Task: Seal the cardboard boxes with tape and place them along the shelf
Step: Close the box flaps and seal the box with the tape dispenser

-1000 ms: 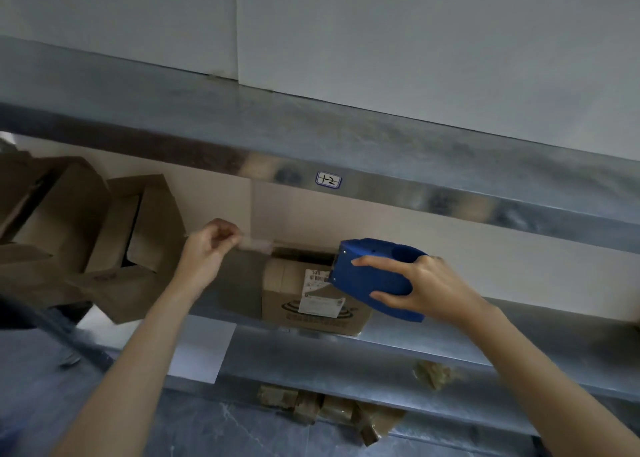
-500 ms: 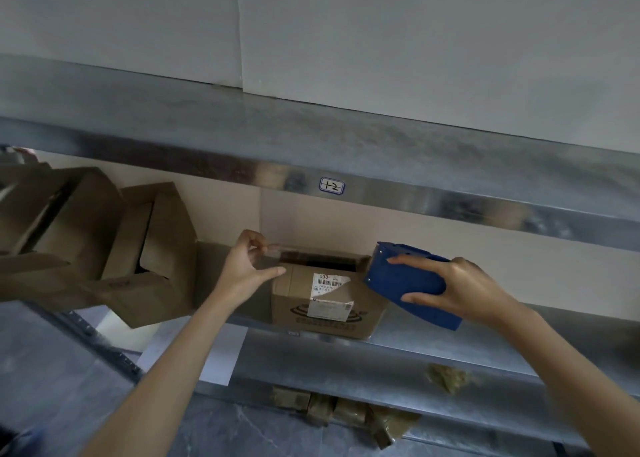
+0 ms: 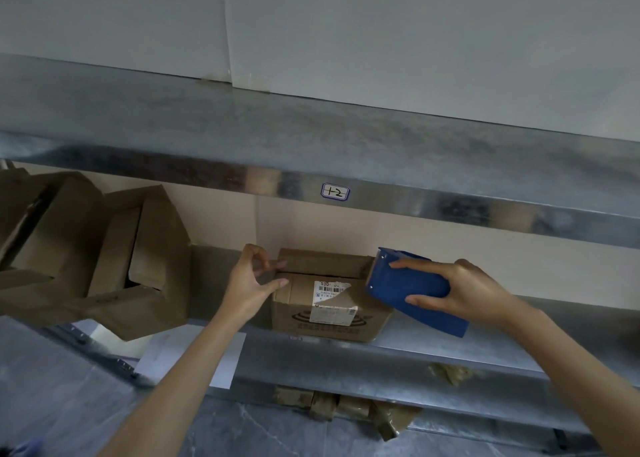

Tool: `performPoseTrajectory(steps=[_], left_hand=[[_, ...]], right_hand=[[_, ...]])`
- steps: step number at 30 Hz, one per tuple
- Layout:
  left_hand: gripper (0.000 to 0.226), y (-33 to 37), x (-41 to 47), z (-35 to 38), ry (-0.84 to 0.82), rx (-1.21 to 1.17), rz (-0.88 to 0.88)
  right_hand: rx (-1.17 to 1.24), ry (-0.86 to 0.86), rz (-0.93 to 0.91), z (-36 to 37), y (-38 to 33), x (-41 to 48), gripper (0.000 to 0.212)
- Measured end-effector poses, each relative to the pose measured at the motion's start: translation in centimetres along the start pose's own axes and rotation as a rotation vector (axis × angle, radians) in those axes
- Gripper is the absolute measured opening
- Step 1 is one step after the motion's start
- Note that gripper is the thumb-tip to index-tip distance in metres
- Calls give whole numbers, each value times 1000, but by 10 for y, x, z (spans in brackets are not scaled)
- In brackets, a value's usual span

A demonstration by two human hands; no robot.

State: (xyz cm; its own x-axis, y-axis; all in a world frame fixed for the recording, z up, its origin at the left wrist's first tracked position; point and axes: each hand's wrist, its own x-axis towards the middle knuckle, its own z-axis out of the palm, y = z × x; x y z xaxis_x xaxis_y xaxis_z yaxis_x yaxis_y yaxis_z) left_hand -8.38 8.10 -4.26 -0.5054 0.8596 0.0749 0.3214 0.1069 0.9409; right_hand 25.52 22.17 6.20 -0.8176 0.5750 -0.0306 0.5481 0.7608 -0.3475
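Blurring hides most print on the label [image 3: 333, 301]; the clear tape [image 3: 278, 265] barely shows. Box [image 3: 301, 304]: brown, flaps down, label torn, mid-shelf [image 3: 450, 349]. Left hand [image 3: 247, 285] pinches the tape end at the box's 9 o'clock corner. Right hand [image 3: 467, 290] grips the blue dispenser [image 3: 408, 283] at its 3 o'clock edge. Open boxes [image 3: 86, 249] at 9 o'clock, cut off.

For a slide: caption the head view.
Left hand pinches clear tape strip at small brown cardboard box; right hand grips blue plastic tape dispenser.

Shelf tag [image 3: 335, 192] reads "12"; box label [image 3: 330, 288] "530".
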Motion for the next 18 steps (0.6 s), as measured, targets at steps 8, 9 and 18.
performPoseTrajectory(steps=[8,9,18], left_hand=[[50,-8,2,-3,0,-104,5],[50,-9,3,-4,1,-105,1],[50,-17,6,-6,-23,-167,-28]], right_hand=[[113,-61,-2,-3,-2,20,49],[130,-87,15,-4,-3,21,49],[297,-143,25,3,-6,39,50]])
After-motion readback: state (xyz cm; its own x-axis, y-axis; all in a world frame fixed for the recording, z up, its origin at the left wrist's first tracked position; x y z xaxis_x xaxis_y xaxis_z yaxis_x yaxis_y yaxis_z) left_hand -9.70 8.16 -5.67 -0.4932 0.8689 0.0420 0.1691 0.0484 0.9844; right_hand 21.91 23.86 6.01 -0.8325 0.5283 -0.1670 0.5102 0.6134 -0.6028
